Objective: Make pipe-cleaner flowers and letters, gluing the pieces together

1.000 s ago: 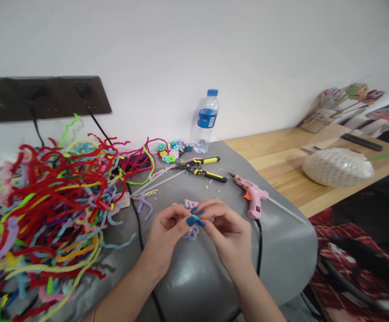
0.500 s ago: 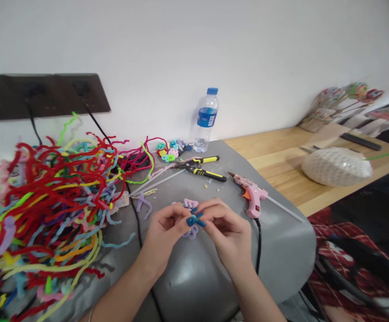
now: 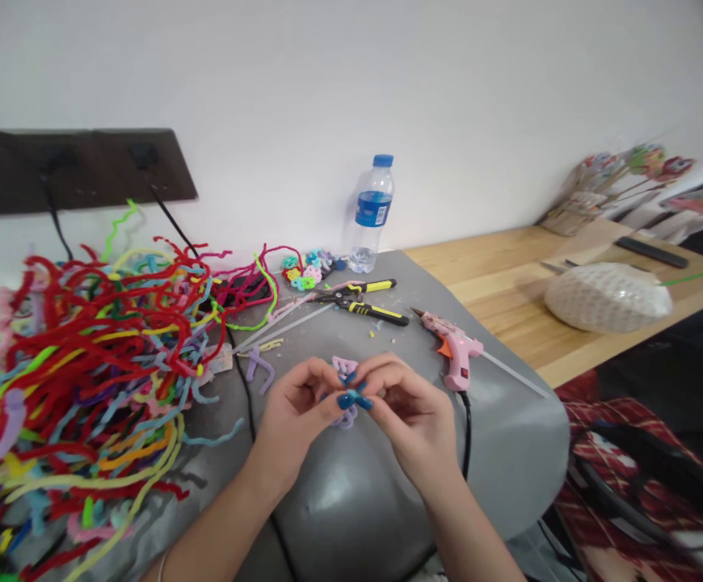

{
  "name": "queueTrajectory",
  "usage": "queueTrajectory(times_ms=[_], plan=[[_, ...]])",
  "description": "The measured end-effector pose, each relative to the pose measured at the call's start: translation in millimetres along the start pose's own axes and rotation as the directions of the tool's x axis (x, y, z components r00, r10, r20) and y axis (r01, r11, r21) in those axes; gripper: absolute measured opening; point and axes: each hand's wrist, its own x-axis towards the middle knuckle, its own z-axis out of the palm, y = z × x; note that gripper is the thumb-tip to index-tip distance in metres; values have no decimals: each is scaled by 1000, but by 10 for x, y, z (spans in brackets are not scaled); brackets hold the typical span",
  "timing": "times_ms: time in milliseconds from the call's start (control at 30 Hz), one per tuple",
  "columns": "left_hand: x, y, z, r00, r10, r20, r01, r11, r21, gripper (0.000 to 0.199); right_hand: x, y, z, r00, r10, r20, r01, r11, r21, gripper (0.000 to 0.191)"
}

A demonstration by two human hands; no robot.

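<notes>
My left hand [image 3: 300,416] and my right hand [image 3: 412,412] meet over the grey surface, thumbs and fingertips pinched together. Between the blue-nailed fingertips is a small light-blue piece [image 3: 352,393], mostly hidden, which both hands seem to hold. Just behind and below the fingers lie a pink looped pipe-cleaner piece [image 3: 344,366] and a lilac looped one [image 3: 347,419], partly covered. A bent lilac pipe cleaner [image 3: 260,369] rests left of my left hand. To the right of my right hand is a pink glue gun [image 3: 459,356] with a glue stick in its back.
Tangled pipe cleaners [image 3: 115,347] fill the left. Yellow-black pliers [image 3: 369,303], clear sticks [image 3: 284,322], small colourful flowers [image 3: 306,271] and a water bottle [image 3: 374,214] stand or lie behind the hands. A black cord [image 3: 248,396] runs past my left hand. A white wrapped bundle [image 3: 608,297] sits on the wooden table.
My fingertips have shifted very slightly around the small piece, still pinched together. The view has moved a little.
</notes>
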Motion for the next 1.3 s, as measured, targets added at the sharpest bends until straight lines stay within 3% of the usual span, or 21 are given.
queueTrajectory(times_ms=[167,367,667,1133,1300], plan=[[13,63,-85,988,130,89,-142,978,154,23,2,-35,-13,997,-17,71,15,1000,25,7],[35,112,-165,963,127,238,-176,965,196,26,-8,-84,-44,986,-7,165,-3,998,60,10],[11,166,-139,953,92,287,-145,975,169,23,31,-172,-48,973,-55,225,54,998,10,14],[5,249,-156,931,7,365,-96,969,227,27,28,-241,-65,948,20,318,-36,998,44,14],[12,200,-162,942,74,326,-152,964,219,26,10,-181,-15,976,59,209,-80,992,95,15]])
